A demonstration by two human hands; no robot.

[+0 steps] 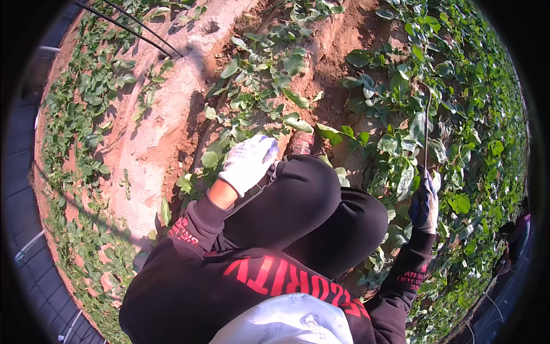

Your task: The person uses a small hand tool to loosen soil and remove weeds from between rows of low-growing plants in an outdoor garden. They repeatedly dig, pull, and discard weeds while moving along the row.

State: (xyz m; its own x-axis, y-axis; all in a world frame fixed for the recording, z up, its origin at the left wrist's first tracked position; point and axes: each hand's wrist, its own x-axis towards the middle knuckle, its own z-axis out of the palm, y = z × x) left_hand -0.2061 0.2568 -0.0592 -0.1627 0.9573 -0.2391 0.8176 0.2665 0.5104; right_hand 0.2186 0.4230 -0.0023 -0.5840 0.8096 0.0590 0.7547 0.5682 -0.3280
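Observation:
My left hand, in a white glove with bluish fingers, is beside my bent knee, over the leafy plants; its palm side is hidden, so I cannot tell if it holds anything. Out to the right, my right hand, in a white and dark blue glove, is closed on the handle end of a thin metal tool. The tool's shaft points away from me and its curved tip lies among green leaves. Broad-leaved plants grow in the row in front of my left hand.
Reddish soil ridges run between rows of low plants. Two thin dark rods reach down to the soil at upper left. A denser band of leafy plants fills the right side. Dark sheeting borders the far left.

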